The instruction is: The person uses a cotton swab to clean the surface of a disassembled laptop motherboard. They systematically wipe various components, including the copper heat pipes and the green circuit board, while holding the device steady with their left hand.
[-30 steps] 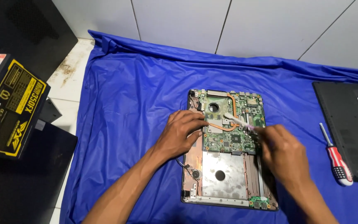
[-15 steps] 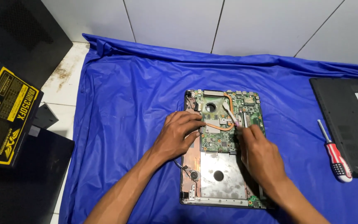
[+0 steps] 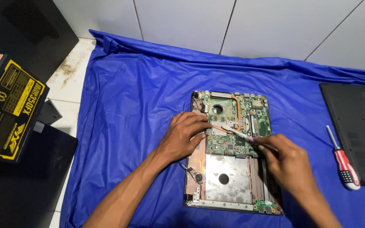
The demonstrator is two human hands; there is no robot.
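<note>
Glossy blue cloth; green circuit board, copper pipe; matt black plastic cover.

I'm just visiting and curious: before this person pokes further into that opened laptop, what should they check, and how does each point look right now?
1. Left hand steadies the opened laptop: ok, it rests on the left edge.
2. Right hand has a firm hold on the thin tool: ok, pinched in the fingers.
3. Tool tip is on the green board: ok, near the copper pipe.
4. Laptop lies flat on the blue cloth: ok.
5. Screwdriver within reach: ok, lying to the right.
6. Power disconnected: cannot tell.
</note>
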